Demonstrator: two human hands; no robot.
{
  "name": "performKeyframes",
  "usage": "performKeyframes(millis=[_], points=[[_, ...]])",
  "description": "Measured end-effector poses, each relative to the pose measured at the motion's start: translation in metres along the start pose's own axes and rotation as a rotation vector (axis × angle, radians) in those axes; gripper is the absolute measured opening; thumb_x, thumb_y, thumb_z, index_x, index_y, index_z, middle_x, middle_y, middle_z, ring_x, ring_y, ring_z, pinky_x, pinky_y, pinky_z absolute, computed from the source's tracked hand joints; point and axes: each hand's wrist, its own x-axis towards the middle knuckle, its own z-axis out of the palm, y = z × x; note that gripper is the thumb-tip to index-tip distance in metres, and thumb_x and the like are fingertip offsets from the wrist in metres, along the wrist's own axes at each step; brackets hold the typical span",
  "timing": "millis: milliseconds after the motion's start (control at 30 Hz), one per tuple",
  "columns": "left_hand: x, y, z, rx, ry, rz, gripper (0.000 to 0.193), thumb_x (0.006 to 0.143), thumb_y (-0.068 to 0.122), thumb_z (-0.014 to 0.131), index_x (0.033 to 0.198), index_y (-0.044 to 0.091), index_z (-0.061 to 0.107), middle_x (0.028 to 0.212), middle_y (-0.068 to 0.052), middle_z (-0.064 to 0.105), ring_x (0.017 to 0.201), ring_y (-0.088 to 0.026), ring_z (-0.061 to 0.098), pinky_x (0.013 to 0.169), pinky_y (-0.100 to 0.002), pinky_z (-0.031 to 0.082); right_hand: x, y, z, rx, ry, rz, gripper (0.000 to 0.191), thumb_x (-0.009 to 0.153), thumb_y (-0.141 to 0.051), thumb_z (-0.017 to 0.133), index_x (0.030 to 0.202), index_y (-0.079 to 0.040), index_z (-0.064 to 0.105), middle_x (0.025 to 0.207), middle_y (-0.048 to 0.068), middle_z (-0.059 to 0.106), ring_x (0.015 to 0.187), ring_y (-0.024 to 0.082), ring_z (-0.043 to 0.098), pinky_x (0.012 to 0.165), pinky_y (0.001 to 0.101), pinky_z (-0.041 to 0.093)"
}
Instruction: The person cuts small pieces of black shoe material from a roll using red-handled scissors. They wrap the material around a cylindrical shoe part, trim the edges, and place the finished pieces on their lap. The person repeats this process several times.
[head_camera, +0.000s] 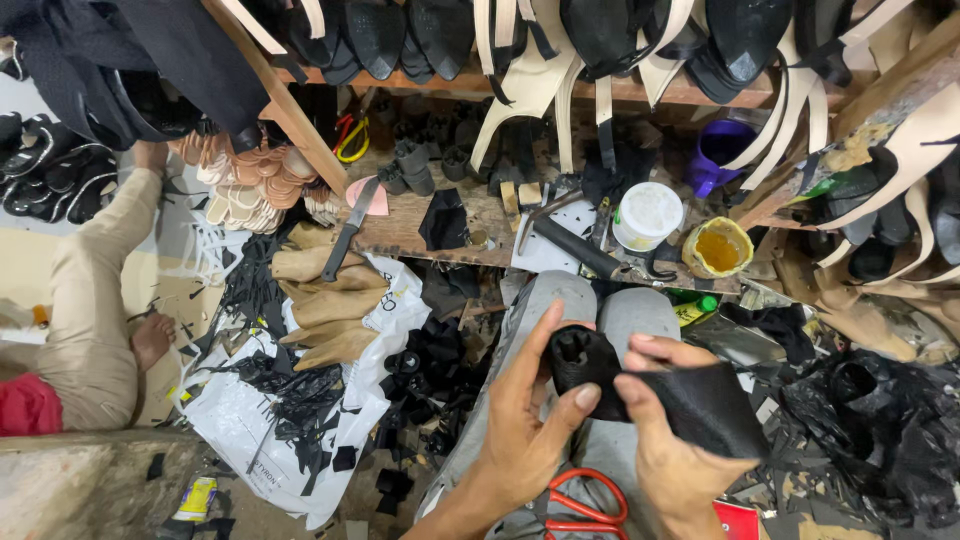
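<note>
My left hand (520, 420) cups a black shoe heel block (582, 362), thumb up along its left side and a finger pressed under it. My right hand (668, 440) pinches a strip of black leather (712, 405) that wraps onto the heel block and trails to the right. Both hands are over my lap, which is covered by grey cloth (545, 300). Red-handled scissors (585, 505) lie on my lap just below my hands.
A wooden bench (400, 230) ahead holds a knife (350, 228), a hammer (580, 248), a white tub (647, 215) and a yellow glue pot (717, 248). Shoe uppers hang above. Beige soles (325, 305) and black scraps lie on white bags at left. Another person's leg (95, 300) is at far left.
</note>
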Motion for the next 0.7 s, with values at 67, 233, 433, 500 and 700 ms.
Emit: performKeyframes(millis=[67, 233, 433, 500, 700], points=[[0.000, 0.003, 0.001, -0.009, -0.001, -0.013, 0.067, 0.103, 0.008, 0.062, 0.161, -0.004, 0.031, 0.139, -0.016, 0.060, 0.126, -0.019, 0.059, 0.112, -0.033, 0.045, 0.003, 0.002, 0.001, 0.048, 0.004, 0.043, 0.018, 0.090, 0.006, 0.074, 0.108, 0.006, 0.070, 0.107, 0.012, 0.075, 0.095, 0.015, 0.071, 0.089, 0.0276, 0.057], [0.003, -0.001, 0.001, 0.172, 0.044, -0.003, 0.055, 0.108, 0.017, 0.051, 0.158, -0.003, 0.039, 0.126, -0.012, 0.064, 0.115, -0.016, 0.060, 0.107, -0.030, 0.047, 0.002, 0.014, 0.009, 0.049, 0.012, 0.150, 0.011, 0.089, 0.003, 0.076, 0.099, 0.005, 0.075, 0.095, 0.009, 0.077, 0.083, 0.012, 0.071, 0.081, 0.0259, 0.057], [0.000, -0.019, 0.008, 0.082, 0.206, -0.025, 0.043, 0.110, 0.021, 0.045, 0.145, -0.001, 0.054, 0.114, -0.010, 0.062, 0.102, -0.014, 0.056, 0.092, -0.028, 0.047, -0.009, 0.018, 0.019, -0.007, 0.014, 0.063, 0.011, 0.088, 0.001, 0.078, 0.097, 0.005, 0.073, 0.094, 0.008, 0.077, 0.083, 0.011, 0.070, 0.080, 0.0249, 0.056], [0.003, -0.024, 0.007, 0.096, 0.209, -0.009, 0.040, 0.111, 0.024, 0.045, 0.140, -0.001, 0.057, 0.110, -0.009, 0.067, 0.099, -0.014, 0.059, 0.091, -0.027, 0.050, -0.010, 0.017, 0.021, 0.048, 0.014, 0.090, 0.012, 0.089, 0.001, 0.078, 0.099, 0.004, 0.073, 0.096, 0.007, 0.076, 0.085, 0.010, 0.070, 0.082, 0.0247, 0.055], [0.010, -0.021, 0.002, 0.214, 0.089, 0.057, 0.053, 0.103, 0.013, 0.058, 0.151, -0.002, 0.041, 0.123, -0.009, 0.060, 0.110, -0.012, 0.057, 0.097, -0.028, 0.048, 0.002, 0.018, 0.022, -0.052, 0.056, 0.176, 0.012, 0.089, -0.002, 0.078, 0.099, 0.004, 0.077, 0.091, 0.006, 0.077, 0.078, 0.009, 0.069, 0.075, 0.0235, 0.055]])
